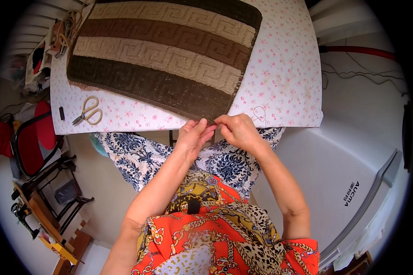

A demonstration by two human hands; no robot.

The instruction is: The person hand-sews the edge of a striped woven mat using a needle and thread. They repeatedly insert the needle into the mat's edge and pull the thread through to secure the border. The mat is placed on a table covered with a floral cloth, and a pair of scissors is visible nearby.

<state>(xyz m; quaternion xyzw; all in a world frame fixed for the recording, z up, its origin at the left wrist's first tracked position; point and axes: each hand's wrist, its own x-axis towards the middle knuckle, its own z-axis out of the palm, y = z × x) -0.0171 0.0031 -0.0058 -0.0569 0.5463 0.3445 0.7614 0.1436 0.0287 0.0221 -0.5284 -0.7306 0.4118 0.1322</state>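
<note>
A brown and beige striped floor mat (151, 74) with a raised Greek key pattern lies at a slant on the table. Its nearest corner reaches the table's front edge. My left hand (195, 134) grips that corner from the left, thumb on top. From the right, the bent fingers of my right hand (239, 129) pinch at the same corner; anything small between those fingertips is hidden. A looped dark thread (259, 114) lies just beyond my right hand. Further left are scissors (88, 111) with pale handles and a small black object (62, 113).
A flowered cloth covers the table (285, 68). At the far left edge sit a coiled cord (70, 27) and a box. A red-backed chair (36, 141) and a sewing machine (24, 218) stand to the left. A grey chest appliance (344, 144) borders the right side.
</note>
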